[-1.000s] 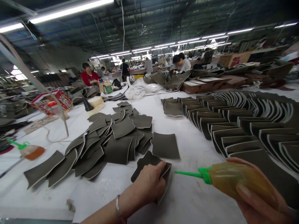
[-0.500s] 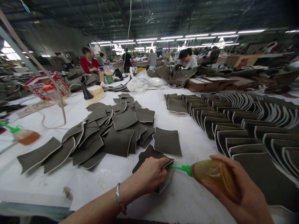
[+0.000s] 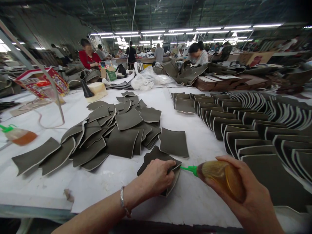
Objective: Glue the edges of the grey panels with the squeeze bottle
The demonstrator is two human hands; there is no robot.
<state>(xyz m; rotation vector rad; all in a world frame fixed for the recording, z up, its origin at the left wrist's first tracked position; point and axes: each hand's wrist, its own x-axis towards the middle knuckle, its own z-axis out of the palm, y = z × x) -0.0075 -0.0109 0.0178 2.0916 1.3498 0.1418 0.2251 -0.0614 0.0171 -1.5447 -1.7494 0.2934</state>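
Observation:
My right hand [image 3: 251, 195] is wrapped round a soft squeeze bottle [image 3: 219, 177] of amber liquid, tipped on its side. Its thin green nozzle points left, the tip at the edge of a dark olive leather-like piece [image 3: 156, 157]. My left hand [image 3: 158, 177], with a silver bracelet at the wrist, grips that piece, thumb side hidden, part of it folded over under the fingers. Just behind lies a separate flat piece [image 3: 174, 143]. A loose heap of similar pieces [image 3: 122, 139] spreads to the left.
Rows of overlapping pieces [image 3: 248, 139] fill the right side. A second squeeze bottle [image 3: 21, 136] lies at far left, near a metal pole [image 3: 55, 87]. Farther back are a red patterned box [image 3: 44, 83], plastic bags [image 3: 143, 81] and a person in red [image 3: 89, 58].
The view has shifted slightly. Both hands keep their hold, and the nozzle tip stays at the edge of the piece in my left hand.

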